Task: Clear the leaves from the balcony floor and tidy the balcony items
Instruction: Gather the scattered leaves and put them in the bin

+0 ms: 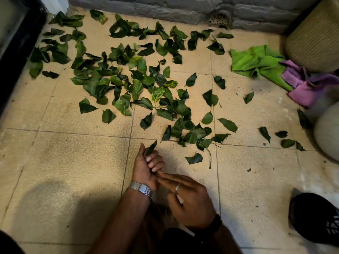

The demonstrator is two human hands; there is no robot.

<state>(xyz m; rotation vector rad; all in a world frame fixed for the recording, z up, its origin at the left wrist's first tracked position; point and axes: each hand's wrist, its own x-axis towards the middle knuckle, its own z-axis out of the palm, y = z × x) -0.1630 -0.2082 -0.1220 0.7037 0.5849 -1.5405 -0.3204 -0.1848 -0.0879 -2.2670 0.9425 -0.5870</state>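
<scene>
Balcony floor (pixel 64 162), head view. The leaves (pixel 128 79) are too many and too overlapped for me to count; I see dozens spread across the tiles from the far wall (pixel 165 8) toward the middle, thinning to single leaves at the right. One leaf (pixel 150 149) is off the floor: my left hand (pixel 146 165), fingers curled, holds it upright between thumb and fingers. My right hand (pixel 187 197) lies just beside it, fingers nearly straight and holding nothing, its fingertips (pixel 161 177) touching the heel of the left hand. One watch (pixel 141 188) is on the left wrist, one ring (pixel 177 186) on a right finger, one dark band (pixel 213 226) on the right wrist. Two cloths lie crumpled at the right, touching: one green cloth (pixel 256 61), one purple cloth (pixel 308 88). One ribbed pot (pixel 315 37) stands in the far right corner; one pale rounded pot (pixel 328 132) sits nearer, partly cut off. One drain (pixel 219 20) opens at the base of the wall. One black shoe (pixel 315 217) shows at the lower right.
</scene>
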